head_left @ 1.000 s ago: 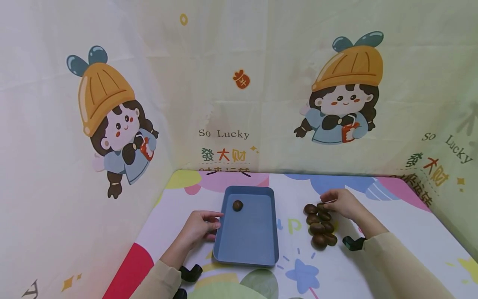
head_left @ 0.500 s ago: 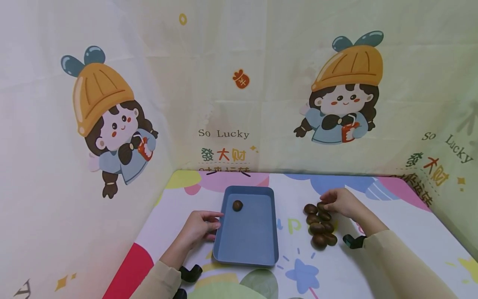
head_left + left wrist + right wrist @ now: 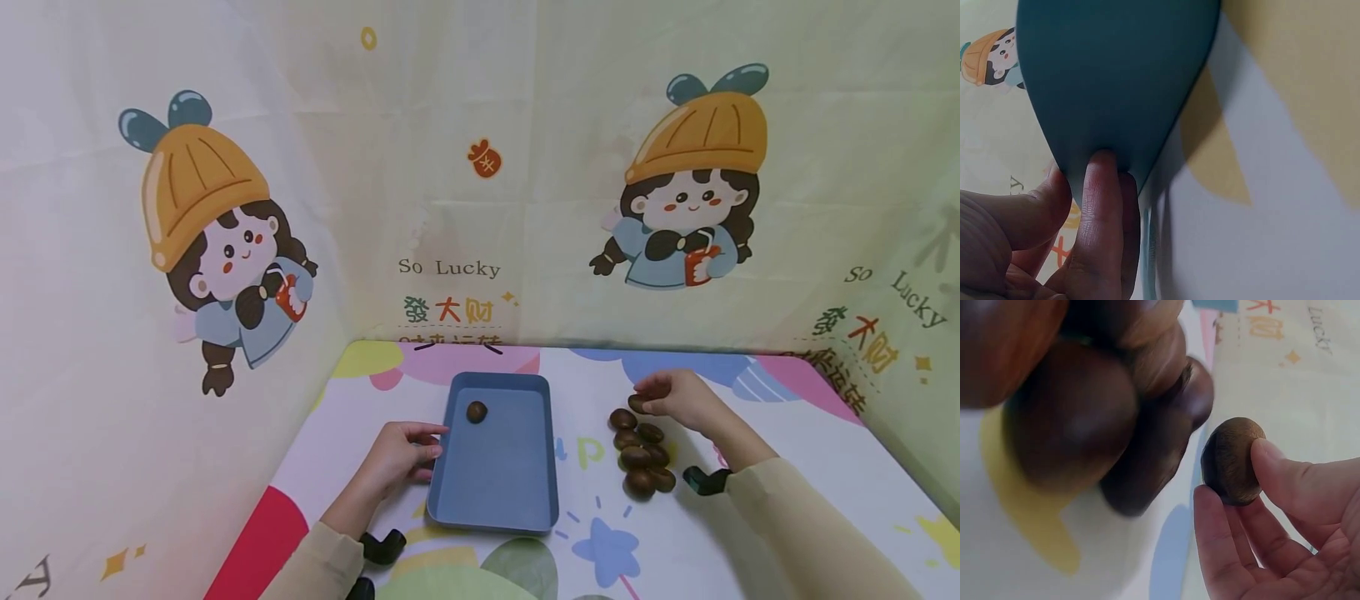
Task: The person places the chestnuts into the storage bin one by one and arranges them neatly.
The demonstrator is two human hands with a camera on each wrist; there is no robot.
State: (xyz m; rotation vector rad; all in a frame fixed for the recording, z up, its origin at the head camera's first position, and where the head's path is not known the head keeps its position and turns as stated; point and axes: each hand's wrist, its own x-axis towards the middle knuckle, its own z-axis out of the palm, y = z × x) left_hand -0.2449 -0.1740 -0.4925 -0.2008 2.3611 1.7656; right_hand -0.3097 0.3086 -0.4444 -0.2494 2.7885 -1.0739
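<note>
My right hand (image 3: 684, 402) pinches a glossy brown chestnut (image 3: 1234, 460) between thumb and fingertips, just beyond the far end of a chestnut cluster (image 3: 636, 457). In the right wrist view the held chestnut stands apart from the others. On the left, my left hand (image 3: 401, 454) touches the left side of a blue-grey rectangular tray (image 3: 495, 492), fingers fairly straight. The left wrist view shows a fingertip (image 3: 1102, 169) against the tray's outer wall and the thumb at its edge. One chestnut (image 3: 477, 412) lies inside the tray, toward its far left corner.
Several chestnuts lie close together right of the tray on a colourfully printed table cover (image 3: 592, 550). Light printed cloth (image 3: 555, 250) hangs behind and at both sides. Black curved pieces show near the left cuff (image 3: 384, 547) and right cuff (image 3: 707, 481).
My right hand has moved slightly away from me and to the left, drawing one chestnut off the cluster's far end. The left hand, the tray and its chestnut look the same.
</note>
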